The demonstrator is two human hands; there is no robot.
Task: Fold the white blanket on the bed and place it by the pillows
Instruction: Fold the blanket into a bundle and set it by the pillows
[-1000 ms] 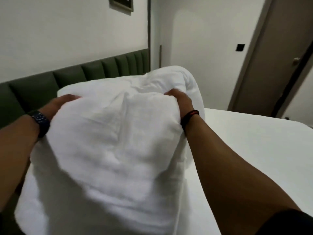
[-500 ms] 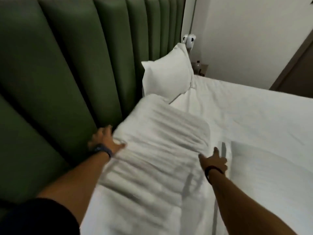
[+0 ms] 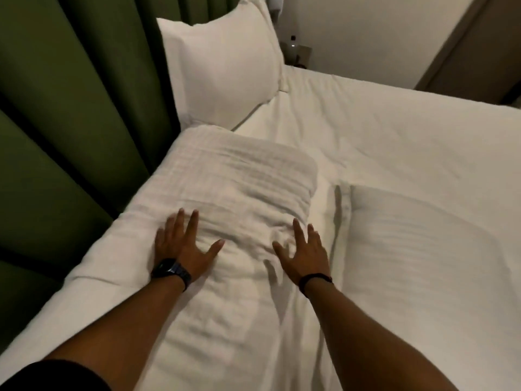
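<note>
Two flat hands on the folded blanket, and the job looks all but finished

We rest our left hand (image 3: 182, 246) and right hand (image 3: 303, 253) on the white blanket (image 3: 225, 198), palms down, fingers spread wide, gripping nothing. It lies folded in a thick bundle against the green headboard (image 3: 70, 122), its far end touching the upright pillow (image 3: 222, 69), a second pillow (image 3: 417, 249) to our right. We judge only smoothing remains. Its near end runs out of view below, and the fold's layers blur together
</note>
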